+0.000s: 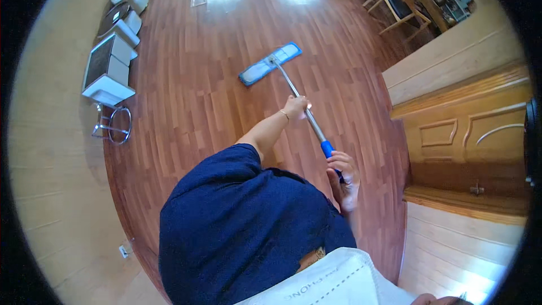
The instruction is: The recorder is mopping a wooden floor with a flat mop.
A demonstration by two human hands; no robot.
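A flat mop (260, 71) with a blue-edged, pale rectangular head lies on the wooden floor ahead of me, tilted up toward the right. Its silver pole runs back toward my body. Partway down the pole, my left hand (296, 107) is wrapped around the metal, a thin bracelet at the wrist. Nearer to me, my right hand (345, 176) grips the blue handle (327, 148) at the pole's end, fingers curled over it. The palm side and the handle's very tip are partly hidden by the fingers.
Along the left wall stand a metal ring-shaped stand (119, 125), a white cabinet with a dark top (107, 68) and several rounded white appliances. A wooden door (468, 141) is at the right. Chairs (402, 10) and a cluttered table stand at the far right.
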